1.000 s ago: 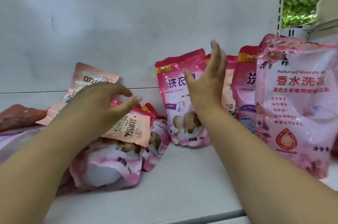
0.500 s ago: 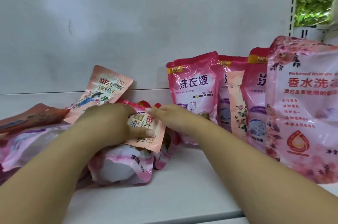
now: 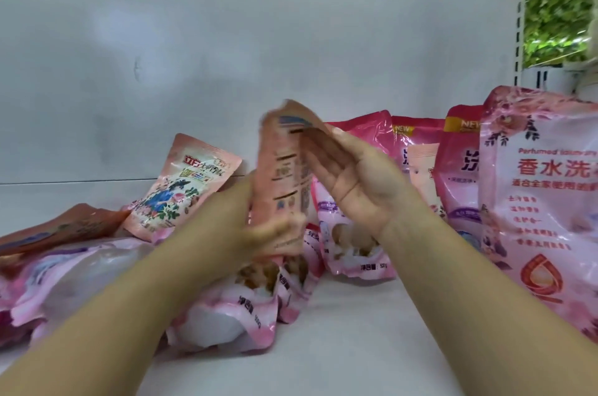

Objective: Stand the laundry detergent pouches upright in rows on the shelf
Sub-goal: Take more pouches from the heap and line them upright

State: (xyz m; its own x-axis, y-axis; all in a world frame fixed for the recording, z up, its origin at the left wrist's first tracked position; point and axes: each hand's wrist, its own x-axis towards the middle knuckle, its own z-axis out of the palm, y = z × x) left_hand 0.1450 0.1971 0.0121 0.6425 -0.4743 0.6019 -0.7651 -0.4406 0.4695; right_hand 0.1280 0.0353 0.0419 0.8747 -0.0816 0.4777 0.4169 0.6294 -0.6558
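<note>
1. Left hand (image 3: 259, 230) grips the lower part of a small salmon-pink pouch (image 3: 284, 175), fingers curled round it; the hand is blurred, so the exact finger placement is unclear.
2. Right hand (image 3: 352, 182) lies against the upper right side of that pouch with fingers straight, steadying rather than clasping.
3. The held pouch is upright in the air above the heap, clear of the shelf (image 3: 372, 331).
4. Done: a row of pink pouches (image 3: 417, 156) stands upright at the right against the back panel, with a large pale-pink pouch (image 3: 543, 201) standing in front of them.
5. Outstanding: a pale pouch (image 3: 226, 314) and others lie flat at centre-left; a floral pouch (image 3: 187, 182) leans tilted behind them.
6. Judgement: task is roughly half complete; the left side remains unsorted.
</note>
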